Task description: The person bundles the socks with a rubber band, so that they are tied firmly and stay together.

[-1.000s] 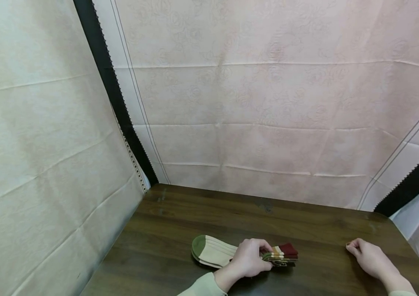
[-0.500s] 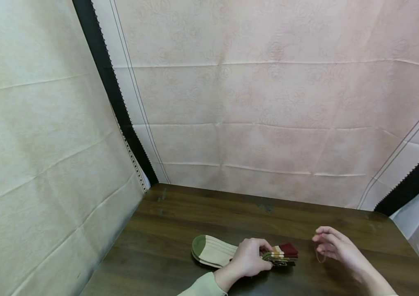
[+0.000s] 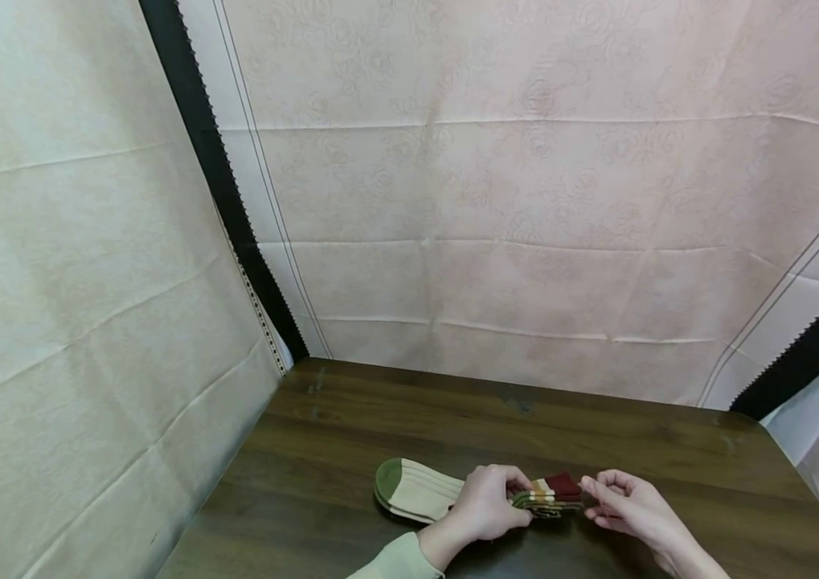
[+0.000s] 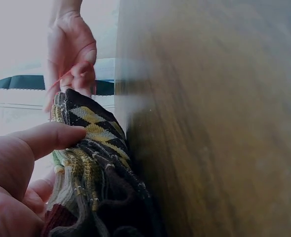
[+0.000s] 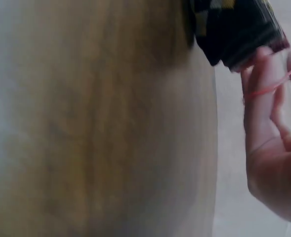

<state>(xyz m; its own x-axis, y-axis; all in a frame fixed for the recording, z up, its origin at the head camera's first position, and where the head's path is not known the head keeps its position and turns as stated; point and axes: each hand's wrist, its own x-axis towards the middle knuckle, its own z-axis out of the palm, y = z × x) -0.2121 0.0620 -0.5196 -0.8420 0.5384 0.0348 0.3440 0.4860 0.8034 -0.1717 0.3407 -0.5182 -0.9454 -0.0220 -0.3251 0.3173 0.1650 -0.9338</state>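
My left hand [image 3: 485,507] grips a stack of folded socks [image 3: 419,492] around its middle, thumb on one side and fingers on the other. The top sock is cream with a green toe; a dark red cuff shows at the right end. In the left wrist view, a sock with a yellow, grey and black diamond pattern [image 4: 93,121] lies on the stack's outer side. My right hand [image 3: 626,508] is at the cuff end, fingertips right at the socks. A thin red rubber band [image 5: 269,90] is stretched across its curled fingers and thumb.
The socks are on a dark brown wooden table [image 3: 351,434]. Pale fabric walls [image 3: 525,241] rise behind it and at its left side, with a black strip [image 3: 228,185] along the left corner and another at the right.
My right hand has come left from the table's right side to the cuff end of the socks, bringing the rubber band. My left hand keeps its grip in the same place.
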